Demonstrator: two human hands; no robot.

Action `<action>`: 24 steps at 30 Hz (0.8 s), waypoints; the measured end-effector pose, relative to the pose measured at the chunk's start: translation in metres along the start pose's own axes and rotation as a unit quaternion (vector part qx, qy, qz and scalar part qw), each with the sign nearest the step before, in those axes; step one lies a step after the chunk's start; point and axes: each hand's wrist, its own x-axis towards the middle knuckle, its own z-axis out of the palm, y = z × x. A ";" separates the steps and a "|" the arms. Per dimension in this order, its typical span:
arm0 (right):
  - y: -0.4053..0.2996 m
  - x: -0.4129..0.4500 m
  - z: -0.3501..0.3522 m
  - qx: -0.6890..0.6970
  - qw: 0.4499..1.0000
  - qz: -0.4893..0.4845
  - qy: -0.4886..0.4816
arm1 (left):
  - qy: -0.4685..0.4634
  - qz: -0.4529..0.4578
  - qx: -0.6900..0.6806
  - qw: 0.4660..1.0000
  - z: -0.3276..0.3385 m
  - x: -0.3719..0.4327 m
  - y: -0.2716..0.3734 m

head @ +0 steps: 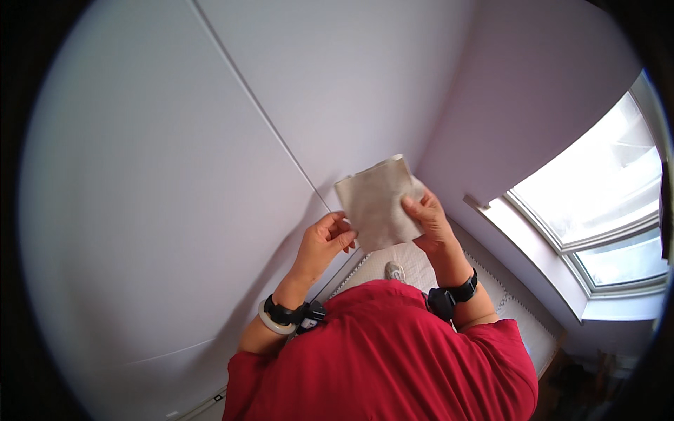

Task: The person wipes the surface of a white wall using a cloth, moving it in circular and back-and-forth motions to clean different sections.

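A folded beige cloth [376, 205] is held up in front of me, slightly blurred. My right hand [429, 216] grips its right side, the thumb on the near face and the fingers behind it. Close by the cloth's lower left edge is my left hand [333, 234], fingers curled and thumb near the fingertips. Whether those fingertips touch the cloth or pinch its edge cannot be told.
A pale wall [158, 184] with a narrow seam strip [263, 116] rises at the left and ahead. At the right is a window [595, 179] with a sill. Below lies a light quilted surface [416, 260], with a shoe [395, 271] on it.
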 end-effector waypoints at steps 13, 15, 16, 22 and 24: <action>-0.091 0.127 0.141 -0.444 0.595 -0.658 -0.124 | -0.055 -0.015 0.066 0.996 -0.003 -0.008 0.019; -0.095 0.131 0.153 -0.448 0.573 -0.673 -0.135 | -0.034 -0.021 0.074 0.996 -0.005 -0.014 0.024; -0.102 0.136 0.161 -0.444 0.569 -0.679 -0.136 | -0.026 -0.024 0.077 0.996 -0.005 -0.016 0.026; -0.164 0.156 0.220 -0.415 0.481 -0.772 -0.017 | -0.001 -0.062 0.058 0.996 -0.008 -0.029 0.026; -0.185 0.159 0.246 -0.422 0.472 -0.773 0.042 | 0.010 -0.062 0.068 0.996 -0.008 -0.032 0.029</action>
